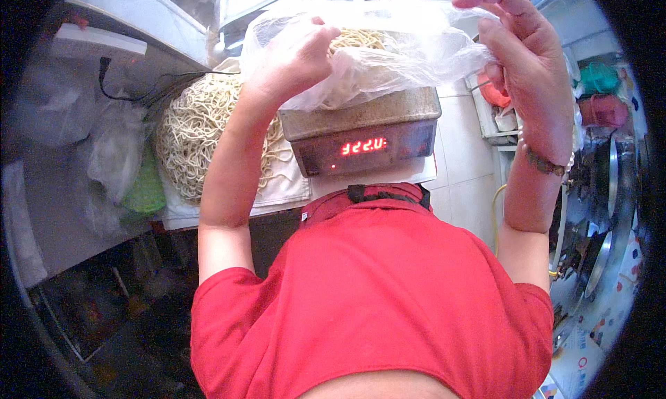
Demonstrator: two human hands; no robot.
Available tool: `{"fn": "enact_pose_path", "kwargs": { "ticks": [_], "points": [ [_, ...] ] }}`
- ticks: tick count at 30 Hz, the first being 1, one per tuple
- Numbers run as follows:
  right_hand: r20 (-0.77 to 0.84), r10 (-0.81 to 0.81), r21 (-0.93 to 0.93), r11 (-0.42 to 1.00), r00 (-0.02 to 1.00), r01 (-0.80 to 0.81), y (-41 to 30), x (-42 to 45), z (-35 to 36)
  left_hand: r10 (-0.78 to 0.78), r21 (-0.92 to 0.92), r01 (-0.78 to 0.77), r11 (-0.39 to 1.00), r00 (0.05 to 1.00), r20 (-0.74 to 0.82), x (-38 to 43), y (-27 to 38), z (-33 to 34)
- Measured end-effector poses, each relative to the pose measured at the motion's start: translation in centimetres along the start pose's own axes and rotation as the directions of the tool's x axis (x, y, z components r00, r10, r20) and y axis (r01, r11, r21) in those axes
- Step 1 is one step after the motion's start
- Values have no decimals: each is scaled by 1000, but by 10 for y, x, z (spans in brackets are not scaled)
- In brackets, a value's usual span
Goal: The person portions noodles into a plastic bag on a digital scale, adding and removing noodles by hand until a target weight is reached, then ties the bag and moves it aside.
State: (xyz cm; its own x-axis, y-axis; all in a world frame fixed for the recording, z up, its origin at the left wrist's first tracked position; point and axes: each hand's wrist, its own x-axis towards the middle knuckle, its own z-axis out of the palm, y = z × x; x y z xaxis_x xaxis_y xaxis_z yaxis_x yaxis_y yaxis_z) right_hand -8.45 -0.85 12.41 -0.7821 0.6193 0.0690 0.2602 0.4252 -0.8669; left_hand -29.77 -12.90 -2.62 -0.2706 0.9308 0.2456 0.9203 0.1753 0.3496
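Observation:
A clear plastic bag (374,71) lies over the top of a digital scale (364,133) with a lit red display. Noodles (361,39) show inside the bag's opening. My left hand (296,55) grips the bag's left side with curled fingers. At the bag's right end is my right hand (525,55), its thumb and fingers around the edge of the plastic; how firmly it holds is not clear. To the left of the scale, a large heap of pale noodles (192,139) rests on a white cloth (283,185), partly behind my left forearm.
Far left are crumpled plastic bags (117,149), a green mesh item (145,185) and a white power strip (99,40) with a black cable. On the right stand a white rack (486,118) with a red item, and green (598,79) and red bundles (603,110).

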Motion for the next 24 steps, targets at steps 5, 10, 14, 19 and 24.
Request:
{"fn": "enact_pose_path", "kwargs": {
  "ticks": [5,10,14,19,24],
  "points": [
    [182,-603,-481,635,777,605,46,24,-3,-143,7,143,990,987,72,-6,5,10],
    [46,-477,-450,774,878,445,16,0,7,-240,-892,74,445,970,-39,24,23,-11],
    [-18,-503,-400,796,864,455,8,-9,9,73,-72,-81,994,991,-111,1,-22,12],
    [5,-416,-449,811,909,374,21,-10,3,-116,157,130,979,988,-99,-29,-8,-21],
    [-14,-384,-377,857,923,351,15,-15,18,-306,-533,251,808,952,-16,-68,19,-77]
  ]
}}
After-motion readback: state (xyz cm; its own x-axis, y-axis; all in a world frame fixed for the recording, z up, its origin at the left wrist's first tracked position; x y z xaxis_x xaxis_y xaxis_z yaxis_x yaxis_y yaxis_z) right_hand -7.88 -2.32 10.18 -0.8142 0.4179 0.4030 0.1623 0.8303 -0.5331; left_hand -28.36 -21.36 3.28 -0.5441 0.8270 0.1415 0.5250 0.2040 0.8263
